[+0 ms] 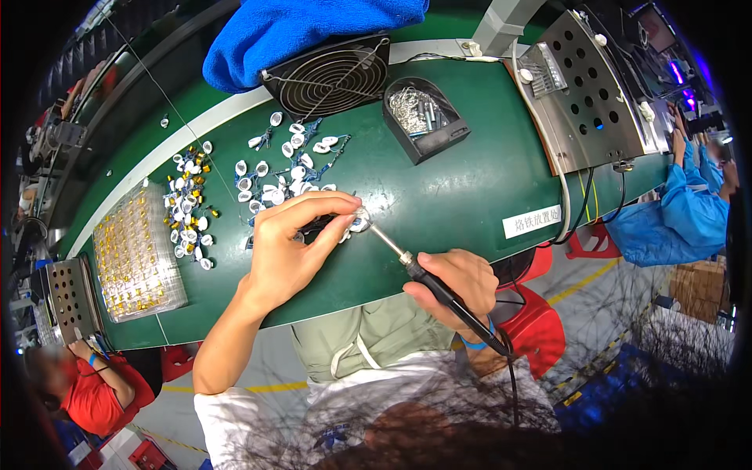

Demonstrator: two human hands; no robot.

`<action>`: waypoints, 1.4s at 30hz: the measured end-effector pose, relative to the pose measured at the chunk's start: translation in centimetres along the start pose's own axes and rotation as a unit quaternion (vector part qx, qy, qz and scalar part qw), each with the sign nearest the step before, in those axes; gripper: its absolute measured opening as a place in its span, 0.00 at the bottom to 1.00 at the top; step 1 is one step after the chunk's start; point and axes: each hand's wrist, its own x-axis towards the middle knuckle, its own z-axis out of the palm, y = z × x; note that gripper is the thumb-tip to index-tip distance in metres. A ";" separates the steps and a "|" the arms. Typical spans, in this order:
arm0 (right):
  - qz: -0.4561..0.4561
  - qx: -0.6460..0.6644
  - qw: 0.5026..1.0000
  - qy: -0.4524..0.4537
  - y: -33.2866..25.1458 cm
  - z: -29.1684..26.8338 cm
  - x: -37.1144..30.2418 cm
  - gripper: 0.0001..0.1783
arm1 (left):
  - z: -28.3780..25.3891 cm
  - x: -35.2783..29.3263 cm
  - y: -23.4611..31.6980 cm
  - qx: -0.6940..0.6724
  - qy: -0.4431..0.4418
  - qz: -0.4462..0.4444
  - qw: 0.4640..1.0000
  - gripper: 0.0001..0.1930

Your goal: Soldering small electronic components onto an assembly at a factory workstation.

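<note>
My left hand (288,241) is closed in a pinch above the green bench, with a small white round part (359,224) at its thumb and fingertips. My right hand (464,287) grips the dark handle of a soldering iron (389,241), and the iron's metal tip meets or nearly meets the white part. The exact contact is too small to tell. Behind my left hand lies a loose group of white round parts with blue wires (270,194). Further left is another pile of white parts with yellow pieces (186,207).
Clear plastic trays (141,251) with yellow pieces stand at left. A black fan (333,82) and blue towel (301,35) are at the back, beside a black bin (427,145) of metal bits. A perforated metal box (583,94) stands right, with cables hanging down. Co-workers sit on both sides.
</note>
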 end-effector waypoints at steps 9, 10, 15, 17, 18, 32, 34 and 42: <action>0.010 0.025 1.000 0.010 0.3 -0.1 -0.3 0.21 | 0.2 -0.3 0.2 -0.066 -0.003 -0.051 0.997 0.10; 0.010 0.024 1.000 0.010 0.2 -0.1 -0.3 0.21 | 0.2 -0.3 0.2 -0.091 -0.010 -0.066 0.994 0.12; -0.001 0.025 0.999 0.020 0.2 0.1 -0.1 0.21 | 0.1 -0.3 0.5 -0.129 -0.021 -0.092 0.987 0.15; 0.002 0.023 1.000 0.015 0.2 0.0 -0.1 0.22 | 0.0 -0.2 0.6 -0.144 -0.033 -0.097 0.984 0.15; 0.006 0.022 1.000 0.010 0.1 0.0 -0.1 0.22 | 0.0 -0.2 0.5 -0.144 -0.033 -0.097 0.984 0.15; -0.011 0.040 0.999 -0.004 0.2 0.3 0.3 0.23 | -0.3 -0.1 0.4 -0.102 -0.065 -0.090 0.989 0.17; -0.010 0.044 0.999 -0.004 0.2 0.3 0.3 0.23 | -0.3 -0.1 0.4 -0.103 -0.065 -0.090 0.988 0.17; -0.008 0.035 0.999 -0.002 0.3 0.2 0.2 0.23 | -0.3 -0.1 0.3 -0.094 -0.064 -0.082 0.990 0.17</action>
